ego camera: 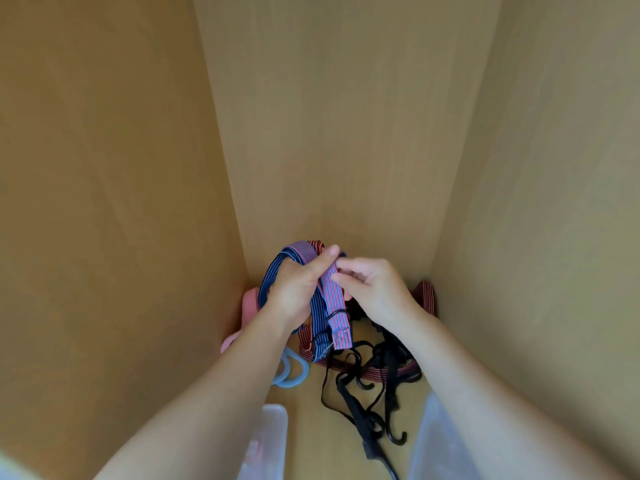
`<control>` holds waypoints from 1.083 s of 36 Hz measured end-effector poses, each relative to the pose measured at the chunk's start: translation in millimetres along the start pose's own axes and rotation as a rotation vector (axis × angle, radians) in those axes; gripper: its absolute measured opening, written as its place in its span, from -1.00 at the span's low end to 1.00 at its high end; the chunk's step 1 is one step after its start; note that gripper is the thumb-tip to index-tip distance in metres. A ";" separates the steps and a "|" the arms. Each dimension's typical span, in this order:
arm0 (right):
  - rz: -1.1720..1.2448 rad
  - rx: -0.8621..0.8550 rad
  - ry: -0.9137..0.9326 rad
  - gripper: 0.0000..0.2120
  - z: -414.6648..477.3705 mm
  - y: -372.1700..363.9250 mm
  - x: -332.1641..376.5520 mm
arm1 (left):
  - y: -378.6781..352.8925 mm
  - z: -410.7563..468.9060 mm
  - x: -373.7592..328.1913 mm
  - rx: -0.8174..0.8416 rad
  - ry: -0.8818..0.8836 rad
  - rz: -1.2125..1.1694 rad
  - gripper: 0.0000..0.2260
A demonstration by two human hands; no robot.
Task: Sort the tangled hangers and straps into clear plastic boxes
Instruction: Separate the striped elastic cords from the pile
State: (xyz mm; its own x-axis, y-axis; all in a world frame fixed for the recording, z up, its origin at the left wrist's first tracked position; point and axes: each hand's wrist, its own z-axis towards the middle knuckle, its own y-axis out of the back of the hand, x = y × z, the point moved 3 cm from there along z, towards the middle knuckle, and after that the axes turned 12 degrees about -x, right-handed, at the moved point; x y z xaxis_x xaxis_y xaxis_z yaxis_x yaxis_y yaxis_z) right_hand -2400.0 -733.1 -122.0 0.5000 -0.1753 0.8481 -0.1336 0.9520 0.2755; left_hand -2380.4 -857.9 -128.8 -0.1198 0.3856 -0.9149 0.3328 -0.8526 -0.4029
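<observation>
My left hand (299, 289) grips a bundle of striped blue and red straps (332, 317), held up above the wooden floor of a cabinet. My right hand (374, 289) pinches the upper part of one red-and-blue strap beside my left thumb. The strap ends with black rings hang down between my wrists. Below lies a tangle of black hangers with hooks (367, 410) and a red striped strap (427, 296). A pink hanger (249, 306) and a light blue hanger (291, 375) lie at the left, partly hidden by my left forearm.
Wooden cabinet walls (121, 202) close in on the left, back and right. One clear plastic box (270, 441) stands at the lower left and another clear plastic box (436, 445) at the lower right, both partly covered by my forearms.
</observation>
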 end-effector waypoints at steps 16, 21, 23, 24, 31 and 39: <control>0.278 0.100 -0.135 -0.34 6.9 4.7 4.1 | -4.9 -6.0 11.1 0.089 0.090 0.107 -0.77; 0.184 0.070 -0.178 -0.47 15.1 17.7 0.1 | -1.4 -0.2 8.4 0.032 0.049 0.146 -0.90; 0.095 0.033 -0.190 -0.59 14.7 26.3 -11.2 | 1.4 1.0 6.9 0.016 0.028 0.165 -0.80; 0.077 0.030 -0.210 -0.67 12.7 30.3 -17.8 | 3.5 2.1 6.6 0.006 0.023 0.179 -0.77; -0.335 0.155 -0.337 -0.84 -10.3 40.4 -69.6 | 24.5 9.8 -4.8 -0.058 -0.050 0.246 -0.80; -0.532 0.432 -0.275 -0.79 -30.1 -12.1 -102.9 | 53.4 8.5 -12.1 -0.191 -0.077 0.212 -0.74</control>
State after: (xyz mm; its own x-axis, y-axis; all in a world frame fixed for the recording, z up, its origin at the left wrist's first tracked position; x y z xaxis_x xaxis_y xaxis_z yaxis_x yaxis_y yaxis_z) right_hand -2424.1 -719.0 -226.2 0.3659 -0.6963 0.6174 -0.2866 0.5469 0.7866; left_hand -2369.1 -911.0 -139.5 -0.0966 0.1716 -0.9804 0.5270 -0.8268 -0.1966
